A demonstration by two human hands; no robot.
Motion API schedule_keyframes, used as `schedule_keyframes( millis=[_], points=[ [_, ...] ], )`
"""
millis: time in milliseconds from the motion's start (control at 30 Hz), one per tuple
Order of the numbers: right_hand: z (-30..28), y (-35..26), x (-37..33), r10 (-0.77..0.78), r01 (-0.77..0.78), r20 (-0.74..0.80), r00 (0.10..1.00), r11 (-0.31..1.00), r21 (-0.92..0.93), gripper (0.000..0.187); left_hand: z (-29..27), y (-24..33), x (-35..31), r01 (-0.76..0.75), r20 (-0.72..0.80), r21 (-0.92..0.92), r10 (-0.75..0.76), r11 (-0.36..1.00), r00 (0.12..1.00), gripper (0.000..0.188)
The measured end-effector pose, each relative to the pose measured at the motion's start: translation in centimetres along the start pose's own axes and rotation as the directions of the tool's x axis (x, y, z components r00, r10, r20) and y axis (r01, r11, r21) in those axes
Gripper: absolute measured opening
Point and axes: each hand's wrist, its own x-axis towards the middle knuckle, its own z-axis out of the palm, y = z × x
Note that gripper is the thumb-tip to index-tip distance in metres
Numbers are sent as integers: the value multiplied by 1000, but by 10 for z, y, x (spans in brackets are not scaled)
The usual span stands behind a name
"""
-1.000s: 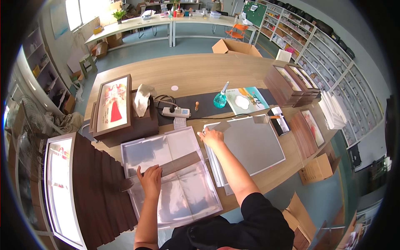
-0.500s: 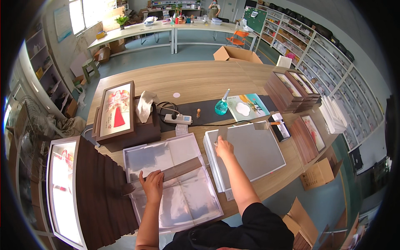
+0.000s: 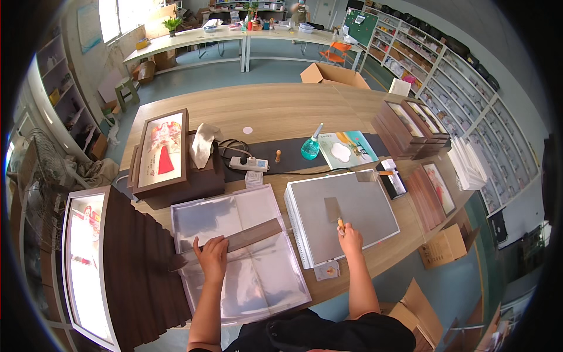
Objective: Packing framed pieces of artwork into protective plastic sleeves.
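My left hand [image 3: 211, 256] lies flat on a dark brown wooden strip [image 3: 237, 236]. The strip lies slantwise across a stack of clear plastic sheets [image 3: 258, 281] in front of me. My right hand [image 3: 350, 238] grips a small scraper [image 3: 334, 212] by its yellowish handle. The scraper's flat blade lies on a grey board [image 3: 358, 202] that tops a stack of white panels at my right. A second scraper [image 3: 368, 175] with an orange handle lies at the board's far edge.
A framed red-figure picture [image 3: 161, 149] stands on dark boxes at far left. Beyond the sheets lie a power strip [image 3: 247, 163] and a teal spray bottle [image 3: 311, 148]. Dark frames [image 3: 410, 126] are stacked at right. A ribbed dark panel [image 3: 138, 264] and a white frame [image 3: 88, 258] are at my left.
My right hand has slid from the grey board's far left corner toward me and to the right, now over its near middle. My left hand has stayed on the strip.
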Motion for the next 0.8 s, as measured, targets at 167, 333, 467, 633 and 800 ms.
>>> schedule_keyframes(
  millis=[167, 333, 467, 633, 800],
  points=[
    [18, 5, -10, 17, -12, 54, 998, 996, -87, 23, 1, -3, -6, 13, 18, 13, -13, 1000, 1000, 6],
    [23, 9, -5, 19, -16, 33, 999, 997, -75, 22, -3, 3, -1, -2, 33, 17, 1, 1000, 999, 7],
    [26, 9, 0, 12, -8, 40, 999, 997, -78, 20, -2, 2, 0, 10, 19, 9, -11, 1000, 1000, 9],
    [21, 8, -2, -7, 9, 34, 999, 997, -82, 21, 0, 1, 0, 3, 18, 8, -3, 1000, 1000, 8],
    [13, 5, -13, -27, 32, 50, 998, 994, -105, 19, -2, 2, -6, 7, 0, 1, -7, 1000, 1000, 5]
  ],
)
